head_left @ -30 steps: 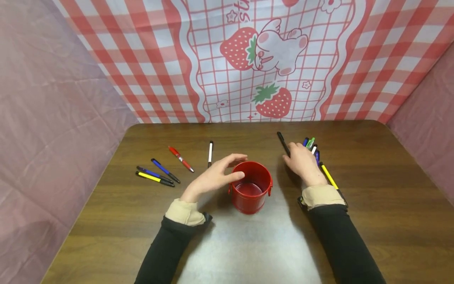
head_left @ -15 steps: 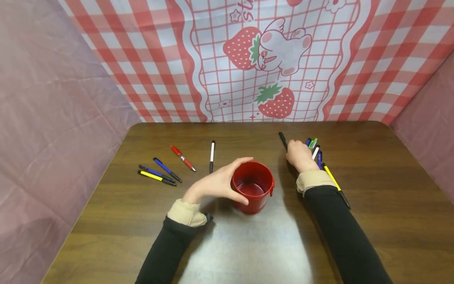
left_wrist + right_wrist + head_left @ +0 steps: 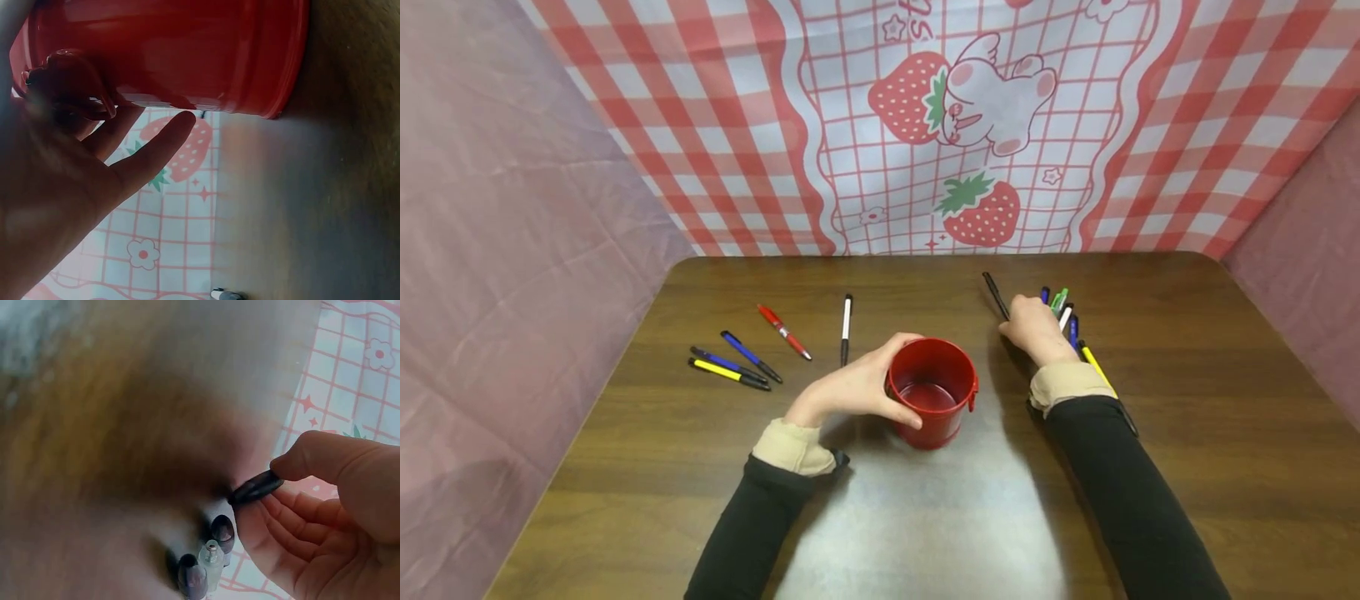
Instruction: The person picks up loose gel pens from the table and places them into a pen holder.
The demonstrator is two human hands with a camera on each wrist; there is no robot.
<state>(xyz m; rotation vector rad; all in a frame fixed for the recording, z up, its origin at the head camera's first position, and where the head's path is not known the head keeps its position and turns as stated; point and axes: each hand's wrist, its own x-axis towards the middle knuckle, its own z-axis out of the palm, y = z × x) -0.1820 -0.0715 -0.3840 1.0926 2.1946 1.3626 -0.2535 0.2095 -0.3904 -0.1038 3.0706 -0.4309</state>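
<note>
Red and glossy, the bucket [image 3: 934,429] is standing upright on the surface [image 3: 925,533] while a person's left hand [image 3: 861,387] is gripping it in a wide curve, thumb lying along the near wall. Beyond the bucket and to its right, the right hand [image 3: 1037,329] is pinching the black pen [image 3: 994,292] narrowly between thumb and fingers, the pen's far end pointing away from the bucket. A green pen [image 3: 1060,298] is lying farther right of the bucket; a red pen [image 3: 784,331] is lying well to its left. Good handling is probably asking for two different grips: the left hand bracing the bucket without squeezing or tipping it, the right pinching firmly enough that the slim barrel is not rolling or swivelling. Lifting straight would seem safest, clearing the green pen. Whether the black pen is touching the surface, neither the head view nor the right wrist view is making plain.
</note>
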